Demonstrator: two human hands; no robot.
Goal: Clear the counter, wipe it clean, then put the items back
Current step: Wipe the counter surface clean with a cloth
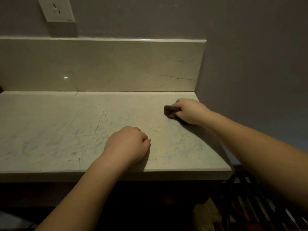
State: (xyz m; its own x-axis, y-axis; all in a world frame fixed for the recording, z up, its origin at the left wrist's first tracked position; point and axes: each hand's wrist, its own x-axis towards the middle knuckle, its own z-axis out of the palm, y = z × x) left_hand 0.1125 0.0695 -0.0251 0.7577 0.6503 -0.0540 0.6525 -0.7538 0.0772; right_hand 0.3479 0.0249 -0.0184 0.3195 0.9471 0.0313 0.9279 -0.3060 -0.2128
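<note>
The pale marble counter (50,127) fills the middle of the head view, with no loose items on it. My right hand (190,111) grips a dark bunched cloth (170,110) and presses it on the counter near the far right corner. My left hand (128,144) rests on the counter near the front edge, fingers curled under into a loose fist, holding nothing that I can see.
A marble backsplash (100,64) rises behind the counter, with a white wall socket (56,9) above it at the left. The counter ends at the right beside a grey wall (258,64). A dark slatted rack (266,205) stands low at the right.
</note>
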